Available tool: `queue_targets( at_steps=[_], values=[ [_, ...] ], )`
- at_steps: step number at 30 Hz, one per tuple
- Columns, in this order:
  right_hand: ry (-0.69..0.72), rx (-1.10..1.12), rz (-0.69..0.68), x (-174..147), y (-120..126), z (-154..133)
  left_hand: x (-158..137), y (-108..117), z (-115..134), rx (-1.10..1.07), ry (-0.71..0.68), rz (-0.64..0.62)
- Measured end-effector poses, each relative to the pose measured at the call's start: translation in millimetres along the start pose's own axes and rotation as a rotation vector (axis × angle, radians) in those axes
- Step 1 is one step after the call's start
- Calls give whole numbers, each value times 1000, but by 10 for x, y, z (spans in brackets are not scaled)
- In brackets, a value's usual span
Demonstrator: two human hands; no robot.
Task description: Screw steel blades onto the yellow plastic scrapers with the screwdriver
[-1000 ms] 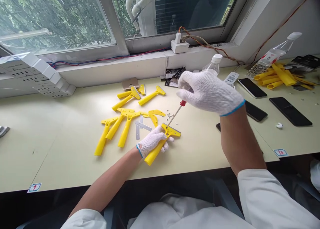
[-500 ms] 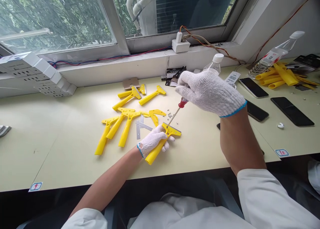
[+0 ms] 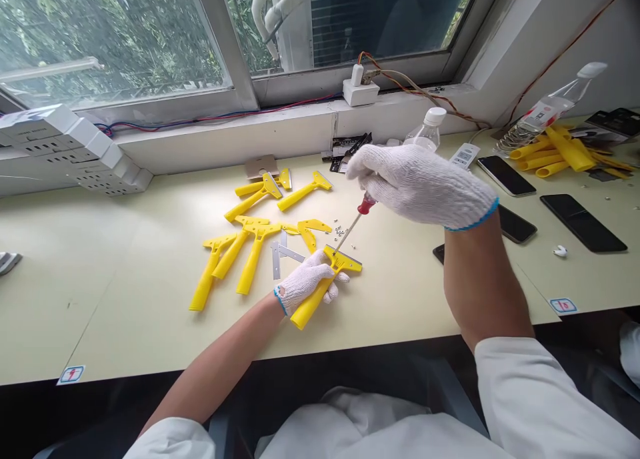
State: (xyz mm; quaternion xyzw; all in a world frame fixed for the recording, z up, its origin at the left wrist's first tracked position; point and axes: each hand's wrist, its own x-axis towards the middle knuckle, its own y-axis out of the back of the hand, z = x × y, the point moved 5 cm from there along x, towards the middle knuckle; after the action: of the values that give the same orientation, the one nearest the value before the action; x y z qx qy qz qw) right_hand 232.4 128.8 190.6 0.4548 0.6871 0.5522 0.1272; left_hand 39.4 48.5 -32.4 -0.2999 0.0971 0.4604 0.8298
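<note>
My left hand (image 3: 306, 284), in a white knit glove, is closed around a yellow scraper (image 3: 311, 305) just above the table near its front edge. The scraper's wide head points away from me. My gloved right hand (image 3: 415, 185) grips a screwdriver (image 3: 366, 205) from above; most of its red handle is hidden in the fist. The slanting shaft meets the scraper's head at its left part. Small screws (image 3: 340, 231) lie scattered just beyond the head. Flat metal blades (image 3: 277, 260) and loose yellow head pieces (image 3: 314, 227) rest to the left of them.
Several yellow scrapers (image 3: 256, 259) lie left and behind. A clear bottle (image 3: 425, 131) stands behind my right hand. Phones (image 3: 583, 222), an earbud (image 3: 561, 251) and yellow handles (image 3: 570, 151) are at right. White boxes (image 3: 75, 145) lean by the window, near a power socket (image 3: 360, 93).
My right hand has turned slightly at the wrist around the screwdriver handle. The left hand and the scraper keep their place, and the screwdriver tip stays on the scraper's head.
</note>
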Motion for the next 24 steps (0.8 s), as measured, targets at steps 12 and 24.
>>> queue_targets(
  at_steps=[12, 24],
  values=[
    [-34, -34, 48, 9, -18, 24, -36, -35, 54, -3, 0, 11],
    [-23, 55, 46, 6, -16, 21, -38, -44, 59, 2, -3, 20]
  ],
)
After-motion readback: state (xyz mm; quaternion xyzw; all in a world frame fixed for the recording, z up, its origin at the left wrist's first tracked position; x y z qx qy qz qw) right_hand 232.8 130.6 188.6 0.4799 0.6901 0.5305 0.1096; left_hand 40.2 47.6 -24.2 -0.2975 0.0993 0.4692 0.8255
